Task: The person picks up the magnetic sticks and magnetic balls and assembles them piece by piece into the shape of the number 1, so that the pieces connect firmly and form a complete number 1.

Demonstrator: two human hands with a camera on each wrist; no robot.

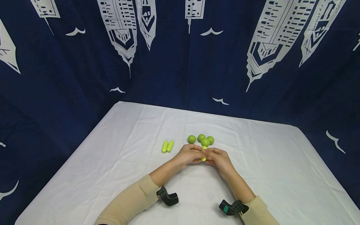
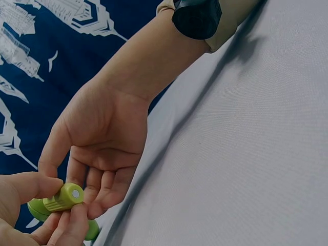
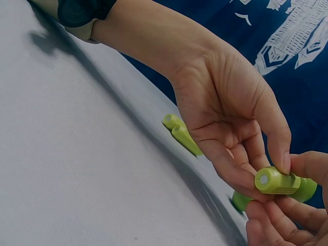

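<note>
In the head view my left hand (image 1: 187,154) and right hand (image 1: 220,159) meet over the white table, both pinching a yellow-green magnetic rod (image 1: 203,159). A green ball (image 1: 205,142) sits at the rod's far end. The near end of the rod (image 3: 277,181) shows a small silvery disc in the right wrist view. There the left thumb presses on the rod from above, with fingers below it. The right thumb and fingertips close around the same rod (image 2: 64,199) in the left wrist view. Three more green balls, such as this ball (image 1: 192,139), lie just beyond my hands.
Two yellow-green rods, a left rod (image 1: 164,147) and a right rod (image 1: 170,146), lie side by side left of the balls. The white cloth-covered table (image 1: 135,131) ends at a dark blue curtain (image 1: 180,68) with white printed buildings. Black devices are strapped to both wrists.
</note>
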